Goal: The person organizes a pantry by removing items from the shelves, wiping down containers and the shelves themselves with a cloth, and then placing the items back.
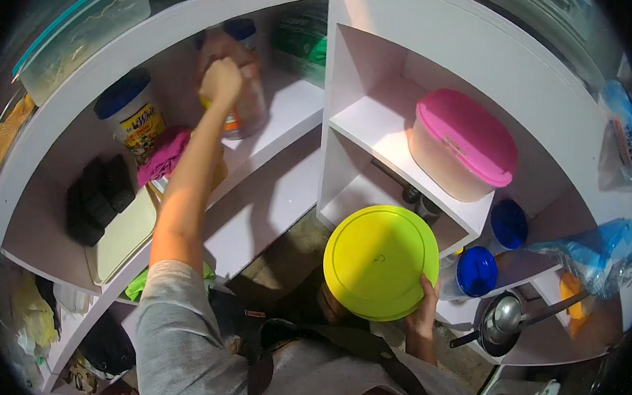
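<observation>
My left hand (223, 82) reaches into the upper left shelf, in front of a clear plastic jar (249, 106) with a blue lid; the hand is blurred, and whether it grips anything cannot be told. Low in front of my body, my right hand (427, 306) holds a round container by its edge, with its yellow-green lid (380, 264) facing up. The container's sides are mostly hidden under the lid. Left of my left hand stands a jar with a dark blue lid (123, 95) and a yellow label, beside a magenta cloth (165, 153).
A pink-lidded oval container (467, 139) stands on the right shelf. Below it are blue-lidded jars (477, 271) and a pan with a metal ladle (506, 316). Black containers (99, 197) and a cream tray (125, 236) lie at left. An upright divider (332, 104) separates the shelves.
</observation>
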`<state>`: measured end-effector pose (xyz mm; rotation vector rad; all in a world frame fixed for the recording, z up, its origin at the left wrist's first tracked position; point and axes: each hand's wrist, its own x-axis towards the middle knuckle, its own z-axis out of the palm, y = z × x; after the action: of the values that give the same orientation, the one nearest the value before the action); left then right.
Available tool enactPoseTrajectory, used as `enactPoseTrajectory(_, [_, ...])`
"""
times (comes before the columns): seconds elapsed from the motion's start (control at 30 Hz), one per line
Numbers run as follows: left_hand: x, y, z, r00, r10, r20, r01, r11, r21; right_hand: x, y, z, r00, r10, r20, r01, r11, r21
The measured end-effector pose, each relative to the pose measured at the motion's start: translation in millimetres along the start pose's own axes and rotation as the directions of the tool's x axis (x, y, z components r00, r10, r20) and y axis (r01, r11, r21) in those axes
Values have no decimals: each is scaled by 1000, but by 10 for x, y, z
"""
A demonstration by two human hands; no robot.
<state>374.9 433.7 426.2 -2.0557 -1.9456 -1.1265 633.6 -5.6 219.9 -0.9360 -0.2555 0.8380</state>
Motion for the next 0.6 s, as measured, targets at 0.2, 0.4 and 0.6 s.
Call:
enactPoseTrajectory(0.2, [-75, 601, 139, 997, -61, 47, 69, 976, -209, 44, 114, 19, 1000, 19, 22, -20, 999, 35])
enactPoseTrajectory(0.4, [323, 53, 370, 959, 272, 82, -186, 819, -543, 27, 193, 123, 994, 98, 44, -98, 995, 17])
enactPoseTrajectory(0.6, [599, -700, -248, 976, 57, -212, -9, 975, 221, 63, 235, 74, 993, 113, 39, -109, 991, -79])
